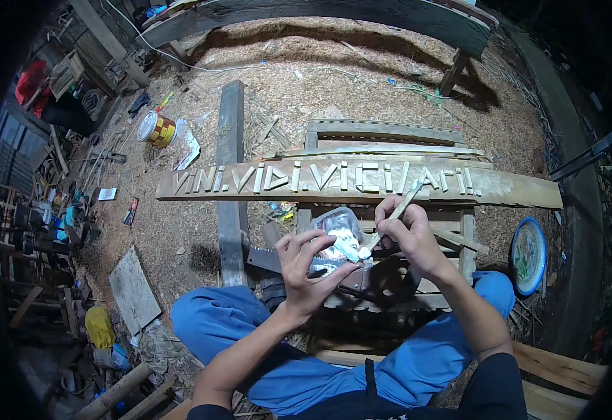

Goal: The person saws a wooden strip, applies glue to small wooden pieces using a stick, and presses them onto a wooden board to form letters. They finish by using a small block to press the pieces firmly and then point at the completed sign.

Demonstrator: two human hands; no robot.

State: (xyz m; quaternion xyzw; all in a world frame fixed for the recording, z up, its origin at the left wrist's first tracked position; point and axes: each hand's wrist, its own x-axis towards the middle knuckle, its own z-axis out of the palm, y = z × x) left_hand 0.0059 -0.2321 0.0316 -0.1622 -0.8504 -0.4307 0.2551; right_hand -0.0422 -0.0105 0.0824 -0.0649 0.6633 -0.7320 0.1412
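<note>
My left hand (304,269) is closed, its thumb and fingertips around a small pale strip (348,249). A thin wooden stick (402,210) is pinched in my right hand (416,238). White paste coats the stick's lower end, which is close to the pale strip; whether they touch I cannot tell. Just beyond my hands sits a clear plastic tub (334,218) with white paste inside. Below my hands lies a handsaw (267,260), partly hidden by my left hand. Across the front runs a wooden board (516,189) bearing raised letters made of small wooden pieces.
A dark beam (231,115) lies under the board's left part. At left stand a paint bucket (156,129) and a flat panel (134,290). A blue-rimmed basin (529,255) is at right. Sawdust covers the ground. A person in red (33,87) is at far left.
</note>
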